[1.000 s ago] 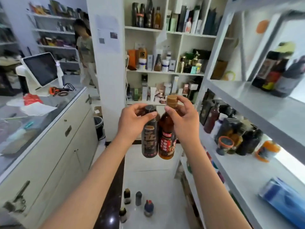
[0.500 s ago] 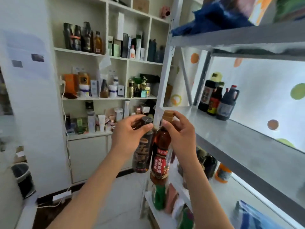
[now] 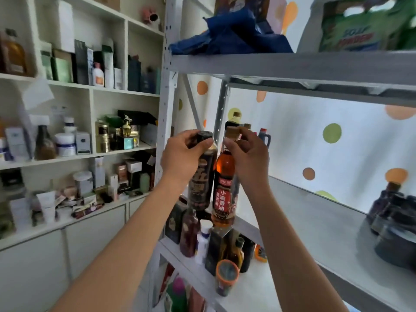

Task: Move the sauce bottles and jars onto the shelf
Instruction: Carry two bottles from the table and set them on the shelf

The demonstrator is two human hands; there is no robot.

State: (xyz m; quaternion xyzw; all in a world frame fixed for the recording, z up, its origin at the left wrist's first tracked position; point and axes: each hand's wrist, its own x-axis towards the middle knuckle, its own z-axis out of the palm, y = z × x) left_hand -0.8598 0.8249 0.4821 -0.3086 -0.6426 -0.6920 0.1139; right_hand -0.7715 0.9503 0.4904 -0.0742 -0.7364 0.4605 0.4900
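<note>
Both bottles have risen to the front edge of the grey shelf (image 3: 315,212). The left hand (image 3: 182,158) grasps the dark bottle (image 3: 201,176) by its cap; the right hand (image 3: 249,158) grasps the amber bottle (image 3: 224,188) by its neck, the two bottles touching.

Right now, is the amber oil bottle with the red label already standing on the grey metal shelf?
No. The right hand holds the amber oil bottle by its neck, hanging in front of the shelf edge.

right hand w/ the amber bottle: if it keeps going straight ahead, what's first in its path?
Probably the dark bottles standing at the far end of the grey shelf, right behind the right hand and its amber bottle. Depth is unclear.
</note>
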